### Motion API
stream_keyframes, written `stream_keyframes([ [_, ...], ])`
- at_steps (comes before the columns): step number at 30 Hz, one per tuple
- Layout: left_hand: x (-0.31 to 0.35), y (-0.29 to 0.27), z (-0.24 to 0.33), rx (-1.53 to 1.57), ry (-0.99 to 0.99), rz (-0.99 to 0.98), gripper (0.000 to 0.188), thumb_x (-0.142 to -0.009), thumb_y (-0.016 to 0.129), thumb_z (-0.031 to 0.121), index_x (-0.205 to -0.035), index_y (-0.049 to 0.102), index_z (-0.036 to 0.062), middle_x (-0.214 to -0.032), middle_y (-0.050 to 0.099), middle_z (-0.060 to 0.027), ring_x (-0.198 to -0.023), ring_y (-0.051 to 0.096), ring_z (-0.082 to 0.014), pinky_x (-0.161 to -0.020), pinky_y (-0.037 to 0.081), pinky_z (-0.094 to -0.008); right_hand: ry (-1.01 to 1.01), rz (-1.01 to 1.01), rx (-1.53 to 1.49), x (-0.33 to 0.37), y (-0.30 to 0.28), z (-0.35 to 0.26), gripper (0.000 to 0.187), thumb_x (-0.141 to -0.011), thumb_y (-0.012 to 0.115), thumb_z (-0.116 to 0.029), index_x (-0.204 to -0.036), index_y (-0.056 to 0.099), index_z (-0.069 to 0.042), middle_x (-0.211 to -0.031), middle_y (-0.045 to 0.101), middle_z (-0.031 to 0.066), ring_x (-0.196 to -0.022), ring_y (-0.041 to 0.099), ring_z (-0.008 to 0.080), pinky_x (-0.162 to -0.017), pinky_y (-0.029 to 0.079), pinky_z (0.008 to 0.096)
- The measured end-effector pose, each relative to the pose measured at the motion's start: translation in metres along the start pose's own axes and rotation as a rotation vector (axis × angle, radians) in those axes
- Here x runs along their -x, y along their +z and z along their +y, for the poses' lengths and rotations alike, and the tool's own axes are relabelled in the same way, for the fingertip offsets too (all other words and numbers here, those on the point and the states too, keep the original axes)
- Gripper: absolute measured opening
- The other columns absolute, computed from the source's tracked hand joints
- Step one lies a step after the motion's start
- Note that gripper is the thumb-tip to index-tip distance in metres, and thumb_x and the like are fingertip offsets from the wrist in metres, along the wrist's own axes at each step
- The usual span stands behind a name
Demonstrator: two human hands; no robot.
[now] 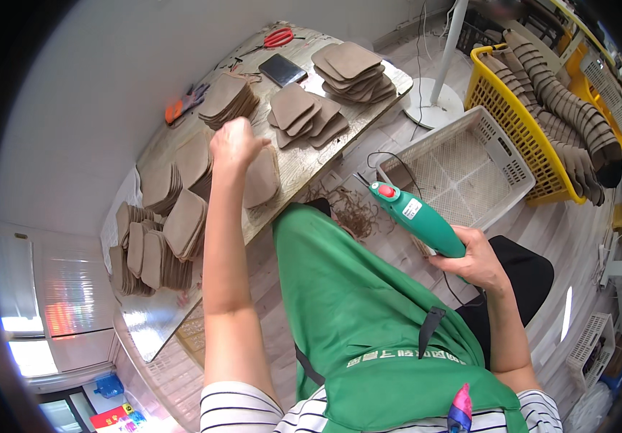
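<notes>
On the worktable [300,170], brown pads [228,99] stand stacked, presumably for reach; your left hand [232,144] curls its fingers above it, hold unclear; beside it, your right hand [475,258] grips the green power tool [420,219]

The left hand [233,143] hid most of its own fingertips, so you could not tell if they touched the stack of flat brown pieces with round corners [225,99]. The right hand [478,260] covered part of the green plastic tool with a red button [435,232], and the marks on its small white sticker [412,209] were too tiny to read. The bottom edge cut off the white shirt with dark stripes [240,410] and a pointy pink and blue thing [460,411].
</notes>
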State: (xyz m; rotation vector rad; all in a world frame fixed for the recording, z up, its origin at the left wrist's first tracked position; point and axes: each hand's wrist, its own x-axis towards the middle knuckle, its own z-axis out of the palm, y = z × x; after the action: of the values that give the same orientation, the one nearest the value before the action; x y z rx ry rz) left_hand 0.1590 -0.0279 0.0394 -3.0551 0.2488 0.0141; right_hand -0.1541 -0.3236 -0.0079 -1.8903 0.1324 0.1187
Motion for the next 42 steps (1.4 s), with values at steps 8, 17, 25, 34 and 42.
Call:
stream_keyframes([
  [8, 0.080, 0.071, -0.013, 0.047, -0.207, 0.124, 0.066, -0.075, 0.085, 0.049, -0.106, 0.066, -0.0056, -0.096, 0.073, -0.0213, -0.097, 0.072, -0.0350, -0.081, 0.057, -0.0421, 0.019, -0.038, 0.027, -0.002, 0.012, 0.006, 0.029, -0.073, 0.079, -0.016, -0.088, 0.065, 0.004, -0.075, 0.059, 0.0099, -0.067, 0.056, 0.0180, -0.065, 0.046, 0.0332],
  [17, 0.080, 0.101, -0.039, 0.833, -0.123, 0.441, 0.059, -0.073, 0.091, 0.023, -0.116, 0.061, -0.0045, -0.106, 0.071, -0.0158, -0.094, 0.071, -0.0293, -0.083, 0.058, -0.0408, -0.078, -0.037, 0.084, 0.000, 0.029, -0.003, 0.028, -0.074, 0.079, -0.017, -0.087, 0.065, 0.003, -0.076, 0.060, 0.0120, -0.068, 0.059, 0.0209, -0.066, 0.047, 0.0342],
  [25, 0.142, 0.083, 0.024, 2.443, -0.182, 0.046, 0.036, -0.093, 0.074, 0.012, -0.125, 0.058, 0.0073, -0.119, 0.066, -0.0042, -0.109, 0.065, -0.0217, -0.094, 0.057, -0.0391, -0.099, -0.044, 0.043, 0.005, 0.038, -0.016, 0.023, -0.074, 0.077, -0.012, -0.089, 0.064, 0.001, -0.077, 0.059, 0.0069, -0.070, 0.056, 0.0164, -0.066, 0.046, 0.0317],
  [34, 0.161, 0.081, 0.063, 2.594, -0.258, -0.081, 0.036, -0.092, 0.075, 0.012, -0.124, 0.059, 0.0092, -0.118, 0.066, -0.0036, -0.109, 0.064, -0.0202, -0.096, 0.056, -0.0385, -0.112, -0.038, 0.004, 0.010, 0.039, -0.027, 0.026, -0.075, 0.077, -0.014, -0.094, 0.066, 0.000, -0.078, 0.060, 0.0095, -0.069, 0.056, 0.0210, -0.067, 0.046, 0.0339],
  [42, 0.175, 0.089, 0.074, 2.397, -0.134, -0.161, 0.029, -0.092, 0.075, 0.011, -0.119, 0.065, 0.0069, -0.115, 0.070, -0.0044, -0.105, 0.067, -0.0192, -0.092, 0.057, -0.0380, -0.059, -0.009, -0.071, 0.008, 0.030, -0.029, 0.025, -0.076, 0.078, -0.011, -0.094, 0.066, 0.001, -0.080, 0.060, 0.0047, -0.073, 0.057, 0.0133, -0.069, 0.046, 0.0304],
])
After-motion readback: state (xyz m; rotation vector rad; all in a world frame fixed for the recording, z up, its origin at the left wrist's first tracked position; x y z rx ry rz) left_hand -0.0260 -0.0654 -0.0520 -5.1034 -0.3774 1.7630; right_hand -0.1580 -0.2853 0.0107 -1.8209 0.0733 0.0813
